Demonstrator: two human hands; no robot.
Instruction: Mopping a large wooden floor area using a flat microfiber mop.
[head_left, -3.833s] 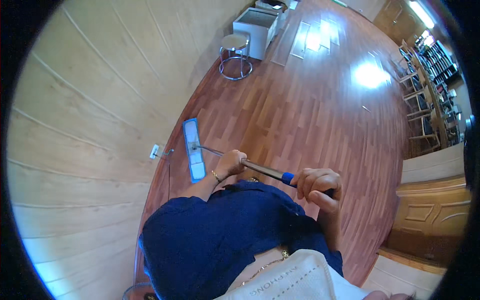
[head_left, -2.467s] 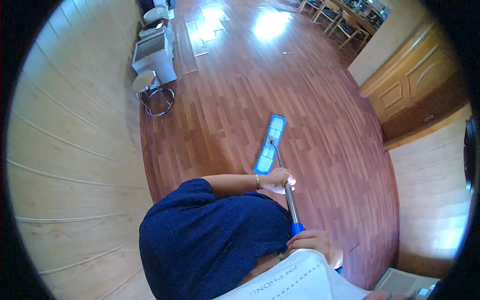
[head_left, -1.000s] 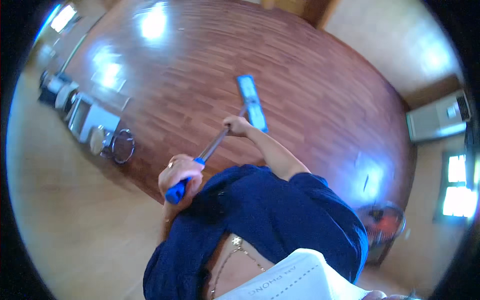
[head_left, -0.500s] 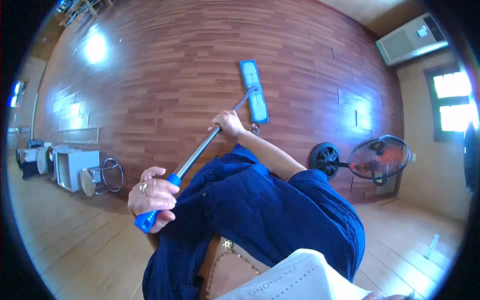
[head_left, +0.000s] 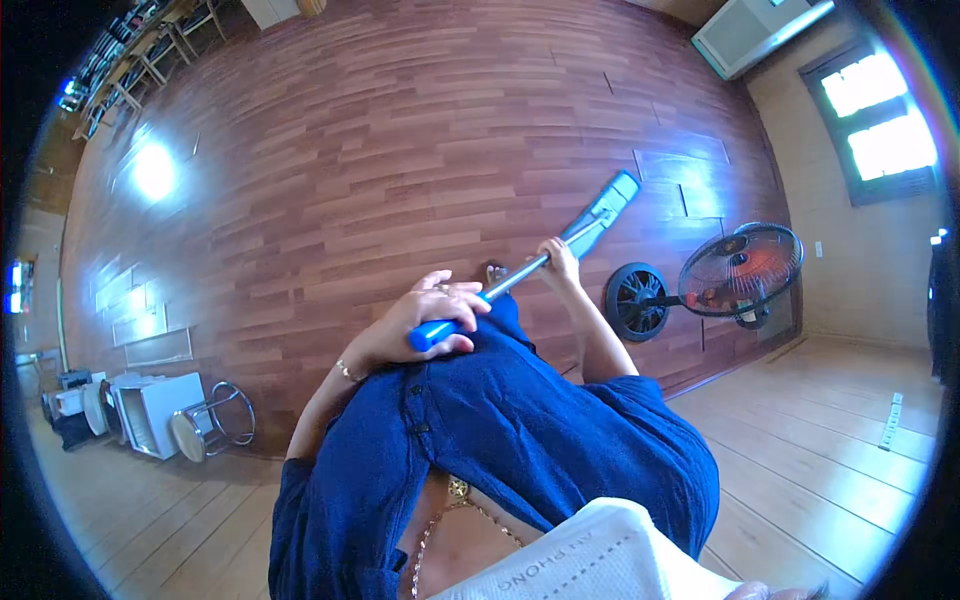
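Note:
A flat mop (head_left: 514,278) with a metal pole runs slantwise in front of my body. Its blue grip lies in my left hand (head_left: 436,308), the thumb beneath and the fingers over the top. Farther down the pole, my right hand (head_left: 560,263) is wrapped round the metal shaft. The long blue mop head (head_left: 612,203) is on the wood-patterned floor (head_left: 400,150), ahead and to the right, pointing away toward the shiny patch of floor.
A standing fan (head_left: 742,266) with a round black base (head_left: 638,302) is close to the mop head's right. At the left are a metal stool (head_left: 190,437) and a white box-like cabinet (head_left: 150,405). A white appliance (head_left: 750,38) stands by the far right wall.
The mop head has swung from the middle of the floor to the right, toward the fan. My left hand has moved right and forward with the grip; my right hand has moved right.

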